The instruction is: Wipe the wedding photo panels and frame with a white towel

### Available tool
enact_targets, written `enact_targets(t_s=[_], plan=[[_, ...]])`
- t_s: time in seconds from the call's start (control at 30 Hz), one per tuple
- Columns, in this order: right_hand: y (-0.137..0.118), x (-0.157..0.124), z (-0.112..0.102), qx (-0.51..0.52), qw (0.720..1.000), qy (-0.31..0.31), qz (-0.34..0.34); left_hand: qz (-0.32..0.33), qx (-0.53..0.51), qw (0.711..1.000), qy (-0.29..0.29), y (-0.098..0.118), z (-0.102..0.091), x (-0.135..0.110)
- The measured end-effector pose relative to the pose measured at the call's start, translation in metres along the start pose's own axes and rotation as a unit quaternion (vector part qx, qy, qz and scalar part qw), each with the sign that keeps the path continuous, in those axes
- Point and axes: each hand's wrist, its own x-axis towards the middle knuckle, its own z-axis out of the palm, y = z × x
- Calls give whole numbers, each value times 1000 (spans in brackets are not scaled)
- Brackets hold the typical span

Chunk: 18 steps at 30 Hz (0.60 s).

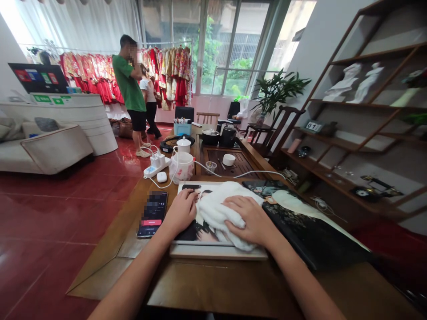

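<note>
Resting on a photo (194, 233) by the table's (193, 286) front edge, the left hand (183, 210) is loosely flat. The right hand (247, 216) grips a cloth (216, 210) there.

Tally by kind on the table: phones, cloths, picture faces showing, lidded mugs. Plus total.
Flat black smartphone: 1
Fluffy white fabric cloth: 1
Rectangular picture faces: 2 (pale-edged one under the cloth, dark glossy one right of it)
Round white lidded mug: 1
Total: 5
</note>
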Motion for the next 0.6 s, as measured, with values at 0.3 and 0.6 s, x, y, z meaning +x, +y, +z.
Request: enact_targets(t_s=[0.3, 0.6], plan=[[-9, -2, 0, 15, 999, -13, -26, 0, 3, 1000, -2, -1, 0, -1], [-10, -3, -1, -4, 1000, 1, -3, 2, 13, 1000, -4, -1, 1, 0]])
